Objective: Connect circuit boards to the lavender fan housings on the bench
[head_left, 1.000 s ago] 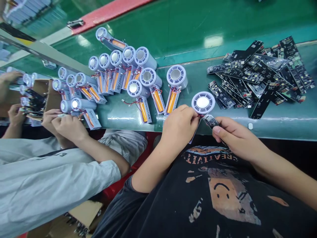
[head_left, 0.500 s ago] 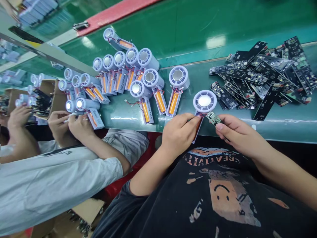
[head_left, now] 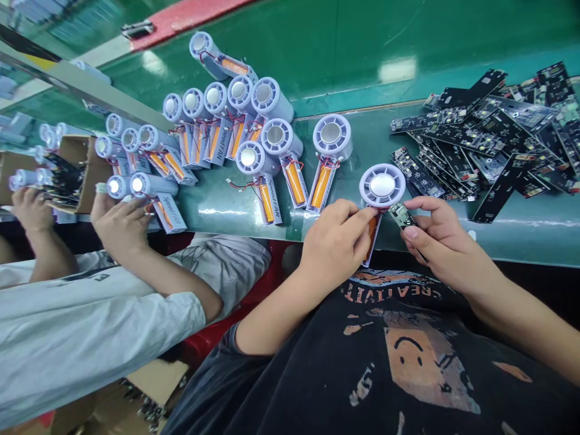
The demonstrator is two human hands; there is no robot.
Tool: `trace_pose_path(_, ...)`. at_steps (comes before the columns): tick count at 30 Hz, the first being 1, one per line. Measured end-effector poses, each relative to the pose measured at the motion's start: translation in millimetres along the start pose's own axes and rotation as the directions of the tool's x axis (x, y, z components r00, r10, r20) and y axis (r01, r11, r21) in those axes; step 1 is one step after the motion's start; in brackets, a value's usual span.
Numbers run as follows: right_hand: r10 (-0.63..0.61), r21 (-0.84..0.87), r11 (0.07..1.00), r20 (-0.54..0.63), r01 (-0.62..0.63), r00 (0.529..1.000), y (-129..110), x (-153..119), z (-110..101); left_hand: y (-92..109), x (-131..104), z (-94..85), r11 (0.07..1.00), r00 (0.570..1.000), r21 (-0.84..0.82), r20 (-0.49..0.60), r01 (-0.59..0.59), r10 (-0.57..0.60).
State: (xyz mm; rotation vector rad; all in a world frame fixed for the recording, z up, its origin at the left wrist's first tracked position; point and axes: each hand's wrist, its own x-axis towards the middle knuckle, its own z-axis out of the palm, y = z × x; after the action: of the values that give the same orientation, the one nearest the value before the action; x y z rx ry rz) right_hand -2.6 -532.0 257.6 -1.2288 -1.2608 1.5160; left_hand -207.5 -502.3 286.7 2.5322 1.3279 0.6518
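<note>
Fan units point(head_left: 277, 138): batch on green bench point(head_left: 208, 208), beyond & to L of L hand point(head_left: 338, 241); orange cells point(head_left: 296, 183) show in handles. Nearest unit is just beyond L knuckles; prob. wise to leave elbow room there.
PCB pile point(head_left: 487, 136): boards crossed & overlapping, beyond & to R of R hand point(head_left: 444, 241). Rec.: hold R knuckles clear of it.
Fan in hand point(head_left: 382, 187): btwn hands, ring face up, handle pointing back twd the body & reaching past bench's nr edge. Rec.: brace at neck so head can't roll.
L hand: clamped on fan in hand at neck/upper handle, fingertips by wires point(head_left: 379, 209). Whether any wire is pinched: cannot tell.
R hand: thumb & fingers clamped on PCB in hand point(head_left: 402, 216); apart fr. L hand.
PCB in hand: btwn R fingertips & fan neck, tilted, component face twd camera. Contact w/ fan: unclear. Rec.: grip by edges, off components; short, slow travel.
Wires: red, at L fingertips, under fan ring. Joined to PCB or not: too small to tell. Rec.: leave slack, no tugging. Main risk (judged): strain at wire ends.
White bit point(head_left: 472, 234): on bench nr edge, just beyond R hand; can't ID.
</note>
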Motion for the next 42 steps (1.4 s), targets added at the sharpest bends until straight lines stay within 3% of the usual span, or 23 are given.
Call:
trace_pose_path(4, -0.103, -0.295, 0.952, -0.069, 0.078, 0.992, -3, -6, -3, 7, 1, 0.1, 0.978, 0.996, 0.186, 0.043, -0.089, 0.083)
trace_pose_path(8, -0.355, -0.716, 0.668, -0.066, 0.204, 0.932, -16, -14, -7, 18, -1, -1.3, 0.94, 0.983, 0.293, 0.112, -0.174, 0.147)
trace_pose_path(11, -0.448, -0.827, 0.498, 0.014, 0.262, 0.894, -26, -18, -7, 25, -1, -1.3, 0.924, 0.98, 0.332, 0.129, -0.19, 0.155)
trace_pose_path(14, -0.474, -0.868, 0.428, 0.021, 0.252, 0.88, -30, -18, -3, 28, 3, -1.5, 0.911, 0.986, 0.39, 0.14, -0.138, 0.09)
trace_pose_path(17, -0.489, -0.892, 0.386, 0.02, 0.237, 0.872, -32, -17, 1, 26, 8, -5.4, 0.92, 0.973, 0.37, 0.225, -0.131, 0.048)
trace_pose_path(20, -0.479, -0.91, 0.353, 0.023, 0.217, 0.878, -32, -15, 3, 15, 7, -13.3, 0.96, 0.943, 0.236, 0.327, -0.149, 0.065)
trace_pose_path(22, -0.472, -0.92, 0.339, 0.016, 0.197, 0.882, -31, -14, 3, 6, 4, -18.7, 0.977, 0.955, 0.149, 0.277, -0.153, 0.108)
trace_pose_path(26, -0.461, -0.923, 0.332, 0.022, 0.195, 0.887, -29, -15, 2, -9, 12, -23.2, 0.984, 0.989, 0.104, 0.011, -0.145, 0.144)
trace_pose_path(28, -0.428, -0.92, 0.34, 0.033, 0.194, 0.903, -29, -16, 2, -13, 26, -21.8, 0.985, 0.986, 0.062, 0.044, -0.163, 0.161)
trace_pose_path(31, -0.383, -0.916, 0.359, 0.033, 0.181, 0.923, -31, -19, 2, -16, 49, -17.8, 0.98, 0.961, -0.045, 0.196, -0.192, 0.197)
trace_pose_path(34, -0.38, -0.926, 0.345, 0.014, 0.156, 0.925, -33, -24, 1, -20, 61, -13.9, 0.98, 0.953, -0.077, 0.229, -0.184, 0.197)
trace_pose_path(42, -0.329, -0.949, 0.287, 0.031, 0.131, 0.944, -40, -27, -5, -12, 39, -4.0, 0.981, 0.97, 0.041, 0.163, -0.189, 0.18)
